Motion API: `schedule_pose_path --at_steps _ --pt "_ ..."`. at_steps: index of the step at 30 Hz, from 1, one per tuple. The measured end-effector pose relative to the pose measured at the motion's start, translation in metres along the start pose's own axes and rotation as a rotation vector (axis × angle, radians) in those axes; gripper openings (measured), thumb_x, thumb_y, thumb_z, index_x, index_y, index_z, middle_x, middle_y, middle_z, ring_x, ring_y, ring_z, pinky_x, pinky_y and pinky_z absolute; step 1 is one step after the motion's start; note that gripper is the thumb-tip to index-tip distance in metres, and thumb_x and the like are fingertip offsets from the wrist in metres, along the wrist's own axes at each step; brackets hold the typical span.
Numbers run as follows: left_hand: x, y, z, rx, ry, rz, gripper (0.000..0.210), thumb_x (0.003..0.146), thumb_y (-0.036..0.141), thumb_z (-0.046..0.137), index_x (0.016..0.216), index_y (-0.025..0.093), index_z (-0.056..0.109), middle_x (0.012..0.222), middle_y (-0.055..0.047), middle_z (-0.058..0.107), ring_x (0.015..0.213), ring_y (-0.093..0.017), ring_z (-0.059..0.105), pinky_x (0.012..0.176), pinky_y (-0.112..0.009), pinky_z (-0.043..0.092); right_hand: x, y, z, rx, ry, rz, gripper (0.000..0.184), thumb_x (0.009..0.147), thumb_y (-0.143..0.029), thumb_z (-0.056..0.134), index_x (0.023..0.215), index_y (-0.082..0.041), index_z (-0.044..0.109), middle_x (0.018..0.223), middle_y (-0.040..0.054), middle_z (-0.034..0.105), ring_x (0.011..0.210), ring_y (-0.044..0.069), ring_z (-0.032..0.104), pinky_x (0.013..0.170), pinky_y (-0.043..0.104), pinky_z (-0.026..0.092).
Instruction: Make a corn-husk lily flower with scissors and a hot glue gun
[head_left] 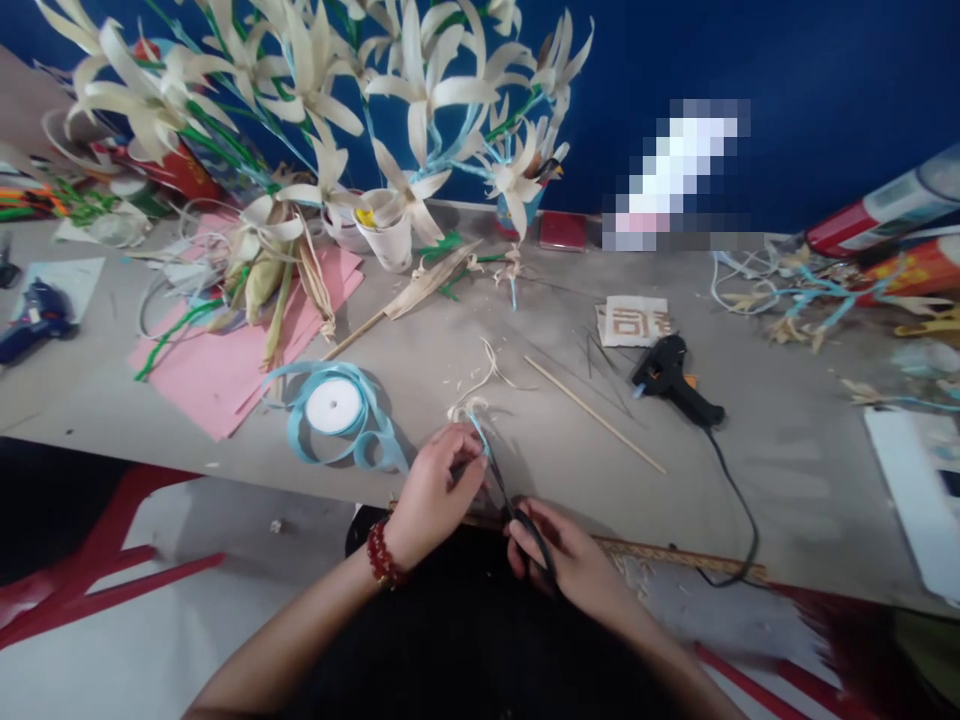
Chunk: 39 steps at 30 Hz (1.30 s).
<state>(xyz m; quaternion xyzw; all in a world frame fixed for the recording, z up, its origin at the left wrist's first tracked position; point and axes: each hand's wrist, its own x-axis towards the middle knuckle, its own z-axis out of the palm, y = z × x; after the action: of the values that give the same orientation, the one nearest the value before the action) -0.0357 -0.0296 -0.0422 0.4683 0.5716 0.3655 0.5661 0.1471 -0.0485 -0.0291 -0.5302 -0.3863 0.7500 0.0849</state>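
At the table's front edge, my left hand (442, 478) pinches a small flower stem wrapped in light blue tape (478, 432). Pale curled petals (466, 408) show at the stem's far end. Black-handled scissors (531, 535) are in my right hand (559, 550), with its fingers wrapped round the handles. Their blades point up and left, close to the blue stem by my left fingertips; I cannot tell whether they touch it. Left of my left hand lies a roll of light blue ribbon (334, 405) with loose loops around it.
Pale husk flowers (427, 90) on green and blue stems rise at the back. Pink paper (217, 380) and a white cup (386, 240) lie to the left. On the right are a thin stick (592, 412) and a corded black glue gun (679, 380). A blue glue gun (37, 320) sits far left.
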Motion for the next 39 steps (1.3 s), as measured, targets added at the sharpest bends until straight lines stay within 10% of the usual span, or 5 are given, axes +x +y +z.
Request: schedule_pose_path --at_steps 13,39 --pt "0.002 -0.002 -0.005 -0.065 -0.038 -0.048 0.014 0.09 0.03 0.057 0.081 0.019 0.055 0.065 0.001 0.061 0.058 -0.014 0.062 0.06 -0.025 0.052 -0.002 0.004 -0.005 0.076 -0.05 0.002 0.06 0.072 -0.079 0.06 0.082 -0.023 0.042 0.055 -0.0066 0.055 0.039 0.006 0.035 0.041 0.022 0.021" --pt "-0.001 0.004 -0.013 -0.189 -0.099 -0.124 0.021 0.089 0.035 0.062 0.078 0.017 0.057 0.065 -0.001 0.065 0.062 -0.014 0.06 0.067 -0.027 0.048 0.005 0.001 0.003 0.094 -0.074 -0.028 0.061 0.074 -0.081 0.055 0.081 -0.021 0.047 0.053 -0.0074 0.053 0.034 0.004 0.028 0.037 0.021 0.017"
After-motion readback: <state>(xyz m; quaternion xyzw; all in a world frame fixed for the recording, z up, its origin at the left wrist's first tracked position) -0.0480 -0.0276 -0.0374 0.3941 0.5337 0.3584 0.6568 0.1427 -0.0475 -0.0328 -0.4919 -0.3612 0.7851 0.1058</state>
